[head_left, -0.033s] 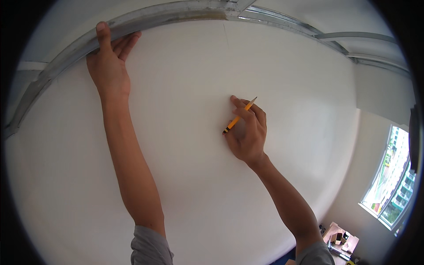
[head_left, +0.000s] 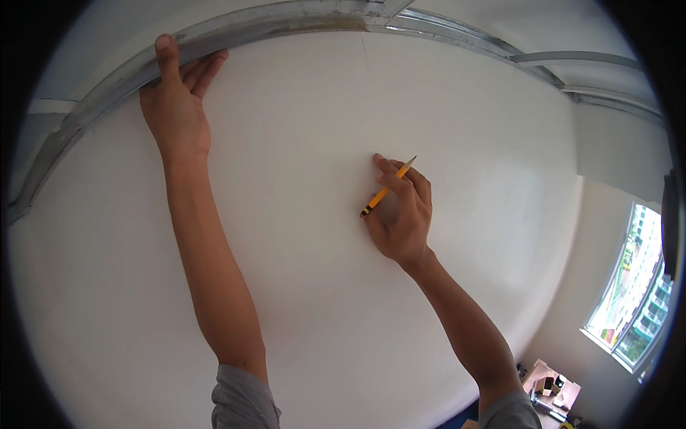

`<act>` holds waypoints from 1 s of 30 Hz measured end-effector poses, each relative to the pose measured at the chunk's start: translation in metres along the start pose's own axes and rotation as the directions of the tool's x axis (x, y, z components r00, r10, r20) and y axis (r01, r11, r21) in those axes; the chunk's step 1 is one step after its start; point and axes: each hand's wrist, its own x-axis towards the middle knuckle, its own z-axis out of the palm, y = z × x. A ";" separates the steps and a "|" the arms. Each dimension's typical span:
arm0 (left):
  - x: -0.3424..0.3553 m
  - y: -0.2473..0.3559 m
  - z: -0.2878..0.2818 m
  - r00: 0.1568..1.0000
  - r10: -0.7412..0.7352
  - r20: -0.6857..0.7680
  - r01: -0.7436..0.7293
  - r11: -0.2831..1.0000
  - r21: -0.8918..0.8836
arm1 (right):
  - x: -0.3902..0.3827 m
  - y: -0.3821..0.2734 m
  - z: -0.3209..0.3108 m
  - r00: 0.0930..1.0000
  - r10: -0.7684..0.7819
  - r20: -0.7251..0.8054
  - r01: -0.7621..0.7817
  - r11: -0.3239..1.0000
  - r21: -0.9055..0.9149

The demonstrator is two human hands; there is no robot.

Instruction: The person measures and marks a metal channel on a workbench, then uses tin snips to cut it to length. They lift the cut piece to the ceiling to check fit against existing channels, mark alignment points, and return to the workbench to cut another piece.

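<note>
My left hand [head_left: 177,114] is raised at the upper left, gripping a grey metal channel [head_left: 264,20] that runs along the top of a white wall panel [head_left: 300,214]. Its thumb lies over the channel's face while the fingers pass beneath, partly hidden. Right of the middle, my right hand [head_left: 406,211] holds a yellow pencil [head_left: 386,190] slantwise between its fingers. The sharpened tip points up and right, away from the panel's middle; the dark end points down and left. A fingertip of this hand appears to rest against the panel. A thin pencil line [head_left: 365,53] drops from the channel.
More metal framing [head_left: 572,61] crosses the ceiling at the upper right. A window [head_left: 632,286] is set in the side wall on the right. Low at the right, a small wooden table [head_left: 568,395] carries tools and small items. Something dark hangs at the right rim.
</note>
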 end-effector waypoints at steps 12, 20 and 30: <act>0.002 -0.005 0.003 1.000 0.012 -0.004 -0.012 1.000 0.017 | -0.001 0.010 0.004 1.000 0.003 -0.014 -0.003 1.000 0.001; 0.002 0.004 0.004 0.992 0.043 0.116 -0.042 0.999 -0.009 | 0.006 0.003 -0.008 0.999 -0.016 -0.051 0.017 1.000 0.007; 0.004 0.020 0.013 0.988 -0.135 0.081 0.144 0.983 -0.114 | 0.253 -0.037 -0.073 0.975 -0.221 0.036 0.220 0.975 0.043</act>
